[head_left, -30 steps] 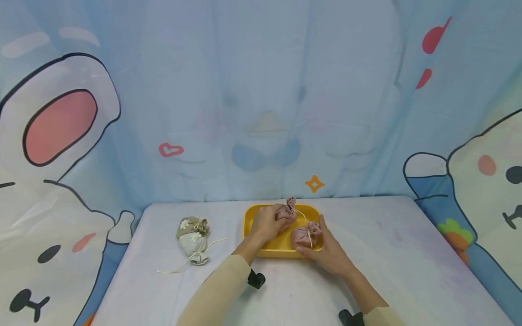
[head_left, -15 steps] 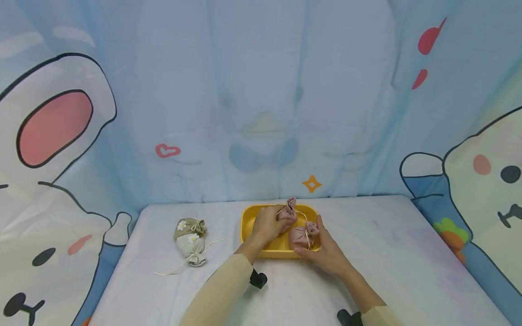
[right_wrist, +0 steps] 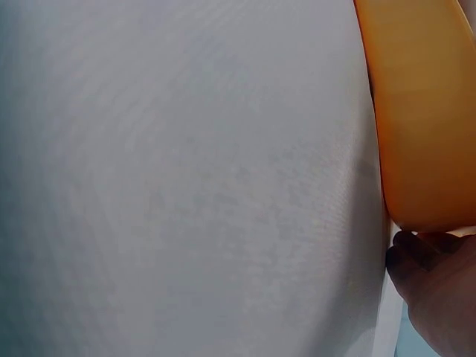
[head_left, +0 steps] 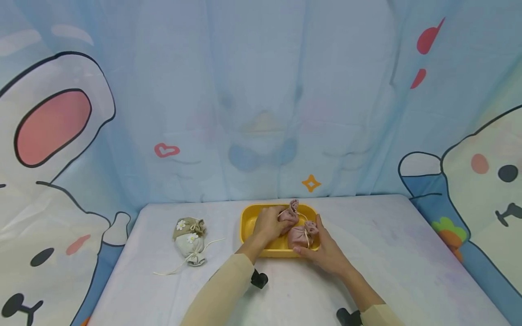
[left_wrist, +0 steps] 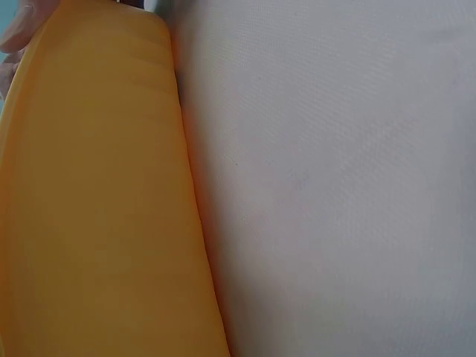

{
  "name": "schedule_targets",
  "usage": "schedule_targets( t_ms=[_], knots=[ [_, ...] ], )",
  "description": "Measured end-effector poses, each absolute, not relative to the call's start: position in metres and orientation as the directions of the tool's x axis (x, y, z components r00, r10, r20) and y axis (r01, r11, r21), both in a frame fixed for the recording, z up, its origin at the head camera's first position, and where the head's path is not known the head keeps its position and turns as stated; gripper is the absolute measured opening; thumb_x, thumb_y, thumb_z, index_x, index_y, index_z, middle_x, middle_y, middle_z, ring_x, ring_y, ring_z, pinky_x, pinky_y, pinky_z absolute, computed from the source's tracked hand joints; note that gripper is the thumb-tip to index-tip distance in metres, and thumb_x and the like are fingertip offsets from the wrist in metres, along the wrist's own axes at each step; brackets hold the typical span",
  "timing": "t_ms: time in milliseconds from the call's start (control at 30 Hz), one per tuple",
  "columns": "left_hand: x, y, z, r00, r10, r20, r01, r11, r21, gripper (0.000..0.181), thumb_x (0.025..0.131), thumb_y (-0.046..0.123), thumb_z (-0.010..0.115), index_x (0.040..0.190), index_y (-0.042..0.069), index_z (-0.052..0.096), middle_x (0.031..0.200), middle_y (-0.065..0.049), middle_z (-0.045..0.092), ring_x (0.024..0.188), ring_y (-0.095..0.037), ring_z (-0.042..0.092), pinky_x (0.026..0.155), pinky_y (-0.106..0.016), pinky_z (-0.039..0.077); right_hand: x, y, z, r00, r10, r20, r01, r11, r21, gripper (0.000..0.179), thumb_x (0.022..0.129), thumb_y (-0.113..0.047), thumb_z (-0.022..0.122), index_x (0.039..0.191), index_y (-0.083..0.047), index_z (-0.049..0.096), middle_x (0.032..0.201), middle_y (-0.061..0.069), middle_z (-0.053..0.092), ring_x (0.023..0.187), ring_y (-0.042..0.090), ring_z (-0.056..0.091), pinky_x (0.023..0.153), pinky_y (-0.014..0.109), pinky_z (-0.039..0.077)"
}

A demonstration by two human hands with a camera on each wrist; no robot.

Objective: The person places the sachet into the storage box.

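Note:
A yellow tray [head_left: 247,225] sits near the table's far edge and holds two pink drawstring pouches. My left hand [head_left: 268,223] reaches over the tray and holds the rear pink pouch [head_left: 288,214] by its left side, partly covering it. The front pink pouch [head_left: 299,237] lies at the tray's right end. My right hand [head_left: 329,252] grips the tray's front right corner, thumb at the front rim and fingers along the right side. Both wrist views mostly show the tray's outer wall [left_wrist: 104,186]; the right wrist view shows right-hand fingers [right_wrist: 416,260] against it.
Left of the tray, an olive pouch [head_left: 183,232] with a white flower lies against a pale pouch [head_left: 190,245] with its cord spread on the white tablecloth [head_left: 391,253]. A printed curtain [head_left: 261,90] hangs right behind the table.
My left hand has shifted the rear pink pouch slightly right and down within the tray. The right hand keeps its grip on the corner. The head view has drifted a little.

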State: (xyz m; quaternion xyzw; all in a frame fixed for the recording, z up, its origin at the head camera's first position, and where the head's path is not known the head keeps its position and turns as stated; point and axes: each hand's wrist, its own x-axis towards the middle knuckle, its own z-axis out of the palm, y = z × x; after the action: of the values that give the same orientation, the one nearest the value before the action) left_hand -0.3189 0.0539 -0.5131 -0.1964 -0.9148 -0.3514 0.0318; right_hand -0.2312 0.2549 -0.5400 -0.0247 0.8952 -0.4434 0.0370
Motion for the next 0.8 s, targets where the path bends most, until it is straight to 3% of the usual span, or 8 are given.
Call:
schedule_targets(
  t_ms=[167,600,800],
  knots=[
    [-0.3194,0.0559,-0.5124,-0.917,0.359,0.176,0.383,0.66,0.647,0.038,0.094,0.035,0.079,0.127,0.016,0.074,0.118,0.0,0.077,0.108,-0.017,0.069,0.092,-0.03,0.057,-0.2316,0.255,-0.5401,-0.995,-0.085,-0.043,-0.017,0.598,-0.801,0.131,0.087,-0.06,0.078,0.166,-0.014,-0.015,0.175,0.018,-0.001,0.16,0.045,0.007,0.124,0.067,0.017],
    [-0.3183,0.0575,-0.5106,-0.906,0.4,0.137,0.389,0.663,0.64,0.042,0.099,0.031,0.074,0.136,0.012,0.069,0.13,-0.004,0.073,0.124,-0.022,0.066,0.105,-0.037,0.054,-0.2308,0.2546,-0.5379,-0.995,-0.082,-0.052,-0.008,0.599,-0.801,0.131,0.087,-0.061,0.077,0.166,-0.014,-0.016,0.175,0.018,-0.002,0.16,0.045,0.006,0.124,0.067,0.017],
    [-0.3187,0.0535,-0.5091,-0.901,0.413,0.132,0.392,0.647,0.654,0.037,0.098,0.031,0.074,0.131,0.014,0.071,0.125,-0.002,0.075,0.113,-0.017,0.068,0.096,-0.031,0.056,-0.231,0.2552,-0.539,-0.995,-0.085,-0.052,-0.01,0.602,-0.799,0.131,0.087,-0.06,0.078,0.165,-0.016,-0.018,0.174,0.019,-0.001,0.16,0.046,0.006,0.124,0.067,0.017]
  ],
)
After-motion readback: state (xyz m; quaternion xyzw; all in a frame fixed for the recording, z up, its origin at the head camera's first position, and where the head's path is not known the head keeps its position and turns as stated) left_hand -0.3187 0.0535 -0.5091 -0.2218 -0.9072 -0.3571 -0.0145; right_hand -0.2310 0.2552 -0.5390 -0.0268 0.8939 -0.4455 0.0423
